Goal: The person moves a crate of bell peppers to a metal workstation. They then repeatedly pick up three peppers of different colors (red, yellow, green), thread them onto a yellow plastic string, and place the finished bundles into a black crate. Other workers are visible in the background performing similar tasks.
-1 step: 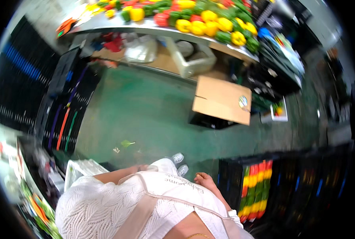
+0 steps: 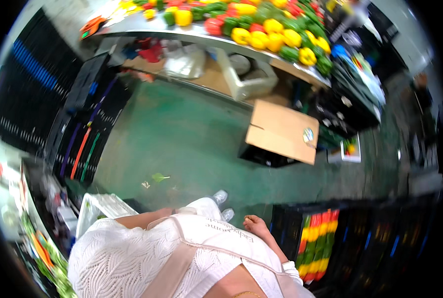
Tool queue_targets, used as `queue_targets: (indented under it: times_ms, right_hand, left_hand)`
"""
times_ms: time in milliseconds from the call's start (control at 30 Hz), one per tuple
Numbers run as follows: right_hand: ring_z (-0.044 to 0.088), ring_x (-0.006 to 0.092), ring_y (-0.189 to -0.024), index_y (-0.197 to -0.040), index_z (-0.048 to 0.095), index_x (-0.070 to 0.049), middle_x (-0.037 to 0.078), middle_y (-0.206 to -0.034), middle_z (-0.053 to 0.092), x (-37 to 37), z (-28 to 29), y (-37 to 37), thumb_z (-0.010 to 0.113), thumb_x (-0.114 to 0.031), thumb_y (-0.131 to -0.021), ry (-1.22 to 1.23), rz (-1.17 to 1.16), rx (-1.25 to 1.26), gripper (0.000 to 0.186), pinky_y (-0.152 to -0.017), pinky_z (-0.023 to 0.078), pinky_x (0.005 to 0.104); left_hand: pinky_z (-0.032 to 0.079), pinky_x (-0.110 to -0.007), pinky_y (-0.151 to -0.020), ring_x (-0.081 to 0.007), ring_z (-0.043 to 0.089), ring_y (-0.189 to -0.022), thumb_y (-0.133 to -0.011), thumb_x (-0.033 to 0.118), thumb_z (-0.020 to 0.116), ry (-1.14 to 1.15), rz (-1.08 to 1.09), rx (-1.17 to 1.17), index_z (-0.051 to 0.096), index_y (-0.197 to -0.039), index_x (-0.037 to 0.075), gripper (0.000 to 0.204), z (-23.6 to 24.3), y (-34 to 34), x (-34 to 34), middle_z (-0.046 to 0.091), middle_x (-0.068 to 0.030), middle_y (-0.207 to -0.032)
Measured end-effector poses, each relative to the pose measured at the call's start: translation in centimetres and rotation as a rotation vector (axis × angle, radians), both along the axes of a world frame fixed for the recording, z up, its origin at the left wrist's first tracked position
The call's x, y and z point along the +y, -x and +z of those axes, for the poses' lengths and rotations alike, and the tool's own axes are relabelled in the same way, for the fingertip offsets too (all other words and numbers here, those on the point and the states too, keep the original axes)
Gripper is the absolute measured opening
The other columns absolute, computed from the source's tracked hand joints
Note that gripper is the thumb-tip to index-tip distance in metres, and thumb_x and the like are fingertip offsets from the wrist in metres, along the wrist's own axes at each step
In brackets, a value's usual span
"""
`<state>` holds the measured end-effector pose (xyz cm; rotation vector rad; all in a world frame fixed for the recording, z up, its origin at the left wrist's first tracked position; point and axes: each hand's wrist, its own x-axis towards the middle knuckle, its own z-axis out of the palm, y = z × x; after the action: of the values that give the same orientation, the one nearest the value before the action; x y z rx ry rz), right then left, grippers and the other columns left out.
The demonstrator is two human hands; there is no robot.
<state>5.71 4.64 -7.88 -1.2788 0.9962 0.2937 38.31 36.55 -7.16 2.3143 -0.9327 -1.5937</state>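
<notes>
cardboard (image 2: pixel 282 130) between right hand (image 2: pixel 256 226) and table (image 2: pixel 147 28)

We turned our view slightly, and the cardboard box (image 2: pixel 283 131) and metal table (image 2: pixel 154 25) of peppers (image 2: pixel 275 41) slid a little rightward.

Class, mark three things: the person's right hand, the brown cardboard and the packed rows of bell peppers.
Right hand (image 2: pixel 256 226), head view: middle of the hand.
Brown cardboard (image 2: pixel 282 130), head view: its flat upper face.
Packed rows of bell peppers (image 2: pixel 319 245), head view: a green row near the middle.
</notes>
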Motion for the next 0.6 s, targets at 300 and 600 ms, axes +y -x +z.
queue_targets:
  times_ms: [300, 600]
  right_hand:
    - [0.056, 0.0096, -0.071, -0.116, 0.06, -0.003, 0.002, -0.088, 0.065, -8.9, 7.5, -20.0, 0.054, -0.015, -0.097, 0.112, 0.077, -0.06, 0.022, -0.062, 0.049, 0.0244]
    - [0.067, 0.028, -0.098, -0.115, 0.066, -0.007, 0.016, -0.104, 0.07, -7.2, 2.3, -36.9, 0.062, -0.035, -0.086, 0.427, 0.643, 0.107, 0.041, -0.088, 0.051, 0.0352]
  left_hand:
    - [0.053, -0.046, -0.075, -0.039, 0.066, -0.082, -0.092, 0.036, 0.053, -0.042, 0.273, -0.081, 0.064, -0.111, 0.011, 0.034, -4.6, 0.3, 16.9, 0.067, -0.0205, -0.103]
    - [0.051, -0.039, -0.056, -0.0235, 0.061, -0.065, -0.088, 0.032, 0.064, 0.034, 1.168, 0.228, 0.065, -0.093, 0.003, 0.03, -0.5, -22.4, 10.6, 0.063, -0.0125, -0.081]
